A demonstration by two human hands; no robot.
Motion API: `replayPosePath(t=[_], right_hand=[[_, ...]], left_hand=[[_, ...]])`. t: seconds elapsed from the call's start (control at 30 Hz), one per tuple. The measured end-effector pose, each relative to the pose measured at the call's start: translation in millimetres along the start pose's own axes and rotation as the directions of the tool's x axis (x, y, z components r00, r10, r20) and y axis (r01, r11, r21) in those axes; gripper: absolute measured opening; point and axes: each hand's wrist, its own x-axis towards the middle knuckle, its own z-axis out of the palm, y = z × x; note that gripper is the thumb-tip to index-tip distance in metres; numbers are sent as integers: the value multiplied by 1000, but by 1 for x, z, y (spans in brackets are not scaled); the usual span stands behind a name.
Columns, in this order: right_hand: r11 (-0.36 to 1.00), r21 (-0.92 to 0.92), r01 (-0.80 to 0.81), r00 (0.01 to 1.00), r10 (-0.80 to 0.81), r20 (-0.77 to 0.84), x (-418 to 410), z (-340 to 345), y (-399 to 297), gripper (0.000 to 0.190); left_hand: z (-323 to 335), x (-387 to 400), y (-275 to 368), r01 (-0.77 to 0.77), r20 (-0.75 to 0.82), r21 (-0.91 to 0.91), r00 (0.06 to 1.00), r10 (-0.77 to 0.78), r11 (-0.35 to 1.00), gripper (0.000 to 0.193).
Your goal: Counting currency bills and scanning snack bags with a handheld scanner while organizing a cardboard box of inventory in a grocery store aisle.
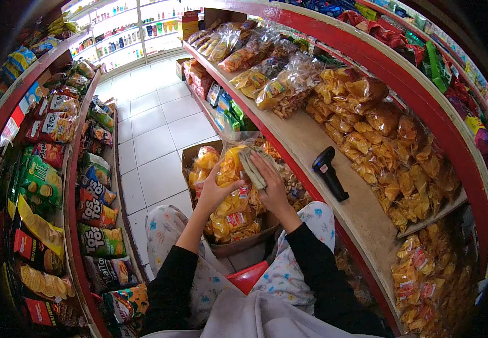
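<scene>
A clear plastic bag of yellow chips (230,165) is held upright above a cardboard box (237,247) between the person's knees. My left hand (217,190) grips the bag's left side, thumb spread across its front. In my right hand (272,186) is a folded greenish-grey cloth (252,167), pressed flat against the bag's upper right side. More bagged chips (235,219) with red and white labels fill the box below. The bag's top end stands up loose and transparent; whether it is sealed cannot be told.
A black handheld barcode scanner (329,174) lies on the right shelf board (358,219). Piled chip bags (387,148) stand behind it. Red-edged snack shelves (73,169) line the left. A tiled aisle (155,139) runs ahead. Part of a red seat (248,277) shows between the legs.
</scene>
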Motion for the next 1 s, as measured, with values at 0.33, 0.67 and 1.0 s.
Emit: replayPosePath(t=[0.33, 0.67, 1.0], right_hand=[[994, 101, -39, 997, 45, -57, -3, 6, -4, 66], [963, 101, -251, 967, 253, -7, -6, 6, 19, 63], [985, 104, -139, 990, 136, 36, -3, 8, 12, 63]], left_hand=[[-2, -7, 0, -51, -47, 324, 996, 70, 945, 90], [7, -10, 3, -91, 46, 574, 996, 79, 814, 89], [2, -12, 0, -23, -54, 558, 997, 64, 829, 86]])
